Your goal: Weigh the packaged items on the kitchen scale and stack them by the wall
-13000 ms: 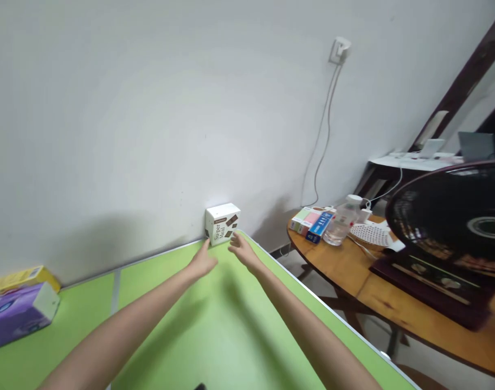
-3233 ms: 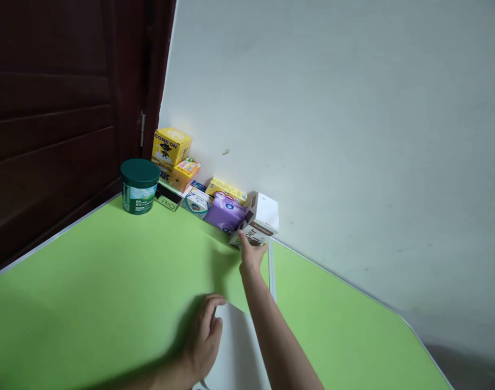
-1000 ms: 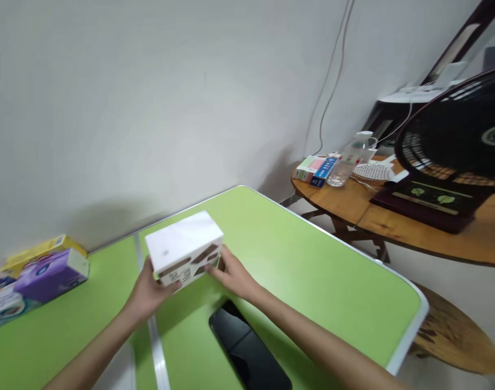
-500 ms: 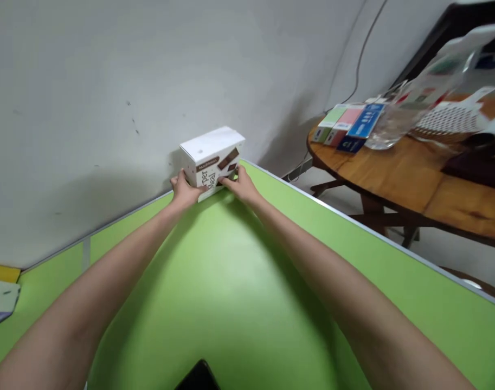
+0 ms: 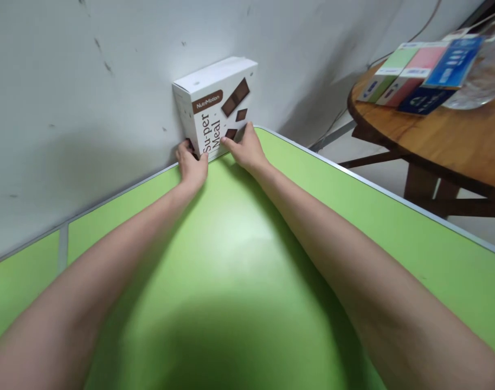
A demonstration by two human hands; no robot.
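A white box [image 5: 219, 103] with brown print reading "Su-per Meal" stands upright at the far corner of the green table [image 5: 231, 244], close to the wall. My left hand [image 5: 193, 165] grips its lower left edge, thumb on the front and fingers round the side. At the lower right, my right hand [image 5: 247, 150] has its thumb against the front face, and its other fingers are partly hidden around the right side.
The grey wall [image 5: 88, 108] runs along the table's far left edge. Beyond the right edge, a round wooden table [image 5: 434, 141] bears a green, pink and blue carton group [image 5: 418, 70] and a clear plastic object [image 5: 483, 81].
The view has shifted closer to the box and turned, so box and hands appear larger and higher. The black object at the bottom and the items at left have left view. Both hands remain on the box.
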